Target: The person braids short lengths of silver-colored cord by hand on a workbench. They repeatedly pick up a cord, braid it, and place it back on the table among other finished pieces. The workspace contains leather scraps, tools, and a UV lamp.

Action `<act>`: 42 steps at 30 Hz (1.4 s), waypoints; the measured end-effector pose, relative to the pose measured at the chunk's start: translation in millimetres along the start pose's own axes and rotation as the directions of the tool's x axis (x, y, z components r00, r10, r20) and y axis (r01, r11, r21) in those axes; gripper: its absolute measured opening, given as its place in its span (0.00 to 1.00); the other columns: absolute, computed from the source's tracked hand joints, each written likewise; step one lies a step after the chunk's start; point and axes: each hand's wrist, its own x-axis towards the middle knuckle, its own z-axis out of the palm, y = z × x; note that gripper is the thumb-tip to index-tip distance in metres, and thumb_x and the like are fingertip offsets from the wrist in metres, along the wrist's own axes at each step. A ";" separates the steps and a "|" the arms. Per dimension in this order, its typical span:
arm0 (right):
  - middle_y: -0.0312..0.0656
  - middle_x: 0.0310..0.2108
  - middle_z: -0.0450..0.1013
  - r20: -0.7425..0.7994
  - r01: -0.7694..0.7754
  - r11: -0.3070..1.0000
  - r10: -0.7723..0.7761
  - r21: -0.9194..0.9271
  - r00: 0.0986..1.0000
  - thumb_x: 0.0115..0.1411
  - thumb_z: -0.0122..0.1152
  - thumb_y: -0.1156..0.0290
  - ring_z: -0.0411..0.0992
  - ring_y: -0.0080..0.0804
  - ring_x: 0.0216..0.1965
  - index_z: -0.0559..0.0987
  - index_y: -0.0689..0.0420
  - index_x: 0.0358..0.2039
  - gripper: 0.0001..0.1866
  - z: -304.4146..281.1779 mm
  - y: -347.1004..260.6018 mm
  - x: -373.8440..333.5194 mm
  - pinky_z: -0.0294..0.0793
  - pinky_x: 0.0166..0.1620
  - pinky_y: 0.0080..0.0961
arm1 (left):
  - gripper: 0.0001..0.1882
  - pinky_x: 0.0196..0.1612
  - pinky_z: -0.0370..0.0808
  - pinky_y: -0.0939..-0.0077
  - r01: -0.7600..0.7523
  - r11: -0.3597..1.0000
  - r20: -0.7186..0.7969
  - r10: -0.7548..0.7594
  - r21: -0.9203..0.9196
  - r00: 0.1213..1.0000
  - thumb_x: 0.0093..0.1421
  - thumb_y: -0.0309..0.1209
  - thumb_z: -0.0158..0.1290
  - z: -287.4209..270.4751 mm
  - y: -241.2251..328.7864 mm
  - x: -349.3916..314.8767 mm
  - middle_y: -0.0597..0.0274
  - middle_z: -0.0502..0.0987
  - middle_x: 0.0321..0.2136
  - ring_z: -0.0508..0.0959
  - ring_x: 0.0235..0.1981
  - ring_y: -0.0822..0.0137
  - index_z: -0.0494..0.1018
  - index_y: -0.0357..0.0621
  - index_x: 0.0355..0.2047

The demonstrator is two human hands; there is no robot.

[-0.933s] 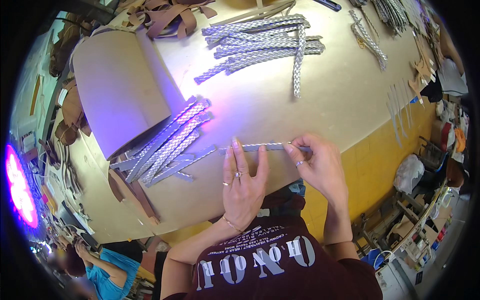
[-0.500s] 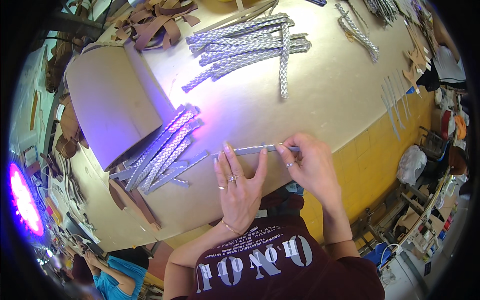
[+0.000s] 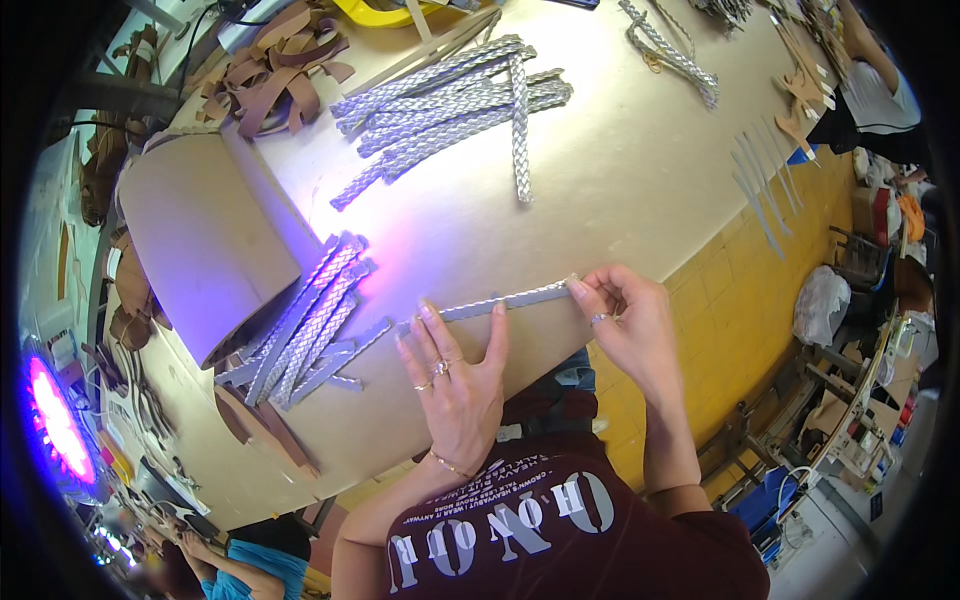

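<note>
A narrow strip [image 3: 535, 296], grey with a silvery braided edge, lies along the near part of the table. My left hand [image 3: 455, 375] rests with fingers spread, its fingertips on the strip. At the strip's right end, my right hand [image 3: 630, 315] pinches it between thumb and index finger. Left of my left hand lies a fanned pile of similar braided strips [image 3: 320, 320], partly lit purple. Farther off is a bigger bundle of silver braided strips [image 3: 440, 110], with one strip laid across it.
A curved brown sheet [image 3: 205, 240] stands at the left, with brown leather strips [image 3: 275, 75] behind it. Thin grey strips [image 3: 760, 185] hang over the table's right edge. A glowing round lamp [image 3: 62, 425] is at far left. A person in blue [image 3: 265, 570] sits at lower left.
My right hand has slid slightly right to the strip's end, and more of the strip shows between my hands. The view has shifted, so the table things appear farther left.
</note>
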 end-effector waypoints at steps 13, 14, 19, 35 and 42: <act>0.37 0.15 0.70 -0.064 0.013 0.988 -0.023 -0.151 0.998 0.61 0.66 0.67 0.65 0.23 0.18 0.79 0.63 0.27 0.12 6.7 -2.7 2.9 0.65 0.24 0.24 | 0.32 0.67 0.56 0.38 0.018 0.999 0.004 -0.018 -0.040 1.000 0.63 0.25 0.42 1.4 0.2 -1.0 0.22 0.60 0.62 0.65 0.63 0.36 0.63 0.70 0.66; 0.35 0.15 0.69 -0.064 0.017 0.989 -0.027 -0.147 0.998 0.62 0.66 0.69 0.63 0.18 0.18 0.79 0.65 0.27 0.12 6.7 -2.8 3.2 0.63 0.23 0.21 | 0.32 0.67 0.56 0.38 0.014 0.999 0.005 -0.014 -0.033 1.000 0.63 0.25 0.42 1.5 0.1 -0.8 0.23 0.60 0.62 0.65 0.63 0.36 0.63 0.70 0.66; 0.36 0.14 0.68 -0.078 0.016 0.982 -0.031 -0.188 0.996 0.61 0.67 0.67 0.63 0.19 0.17 0.79 0.64 0.27 0.13 7.2 -4.0 4.2 0.63 0.23 0.22 | 0.32 0.66 0.56 0.37 0.010 1.000 0.003 -0.010 -0.015 1.000 0.63 0.26 0.41 1.3 -0.2 -1.2 0.23 0.61 0.62 0.66 0.63 0.36 0.62 0.70 0.66; 0.35 0.13 0.60 -0.157 -0.048 0.958 0.003 -0.284 0.988 0.57 0.72 0.60 0.61 0.30 0.16 0.71 0.57 0.29 0.18 0.8 0.6 5.9 0.61 0.23 0.31 | 0.32 0.68 0.44 0.49 0.046 0.977 -0.032 -0.054 -0.210 0.998 0.61 0.45 0.55 2.5 -17.5 -14.3 0.43 0.58 0.69 0.61 0.68 0.53 0.66 0.55 0.66; 0.35 0.14 0.60 -0.287 -0.006 0.998 -0.012 -0.062 0.958 0.59 0.69 0.65 0.61 0.27 0.17 0.76 0.57 0.35 0.12 -4.3 11.9 9.2 0.61 0.24 0.29 | 0.32 0.66 0.45 0.53 0.031 0.969 -0.058 -0.047 -0.247 0.997 0.61 0.44 0.56 2.4 -18.4 -14.2 0.46 0.59 0.69 0.59 0.69 0.53 0.67 0.49 0.65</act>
